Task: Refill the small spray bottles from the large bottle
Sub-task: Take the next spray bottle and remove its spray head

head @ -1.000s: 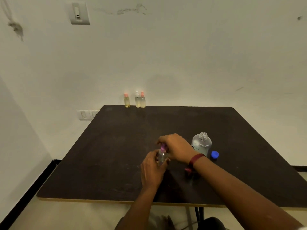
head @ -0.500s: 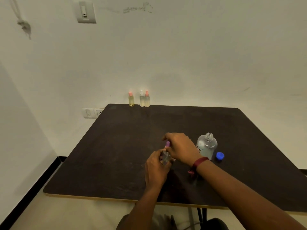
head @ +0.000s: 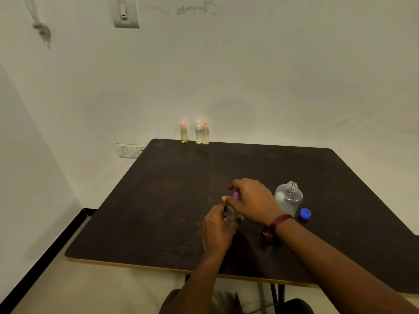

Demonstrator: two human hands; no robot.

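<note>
Dark tabletop (head: 158,200) against white wall; broad stretch of surface between hands and far edge, near edge just below forearms. Small spray bottle (head: 230,214), clear, purple top (head: 235,196), tilted, mid-tabletop: left hand (head: 216,230) grip closed round body, right hand (head: 251,200) grip pinching top. Large bottle (head: 289,198) uncapped, just right; blue cap (head: 305,213) beside it. 3 spray bottles (head: 198,133) at far edge. Holds and positions unchanged from 0.5 s earlier.

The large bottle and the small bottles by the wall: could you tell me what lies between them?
Head view: only bare table lies between the large bottle and the small bottles.
</note>
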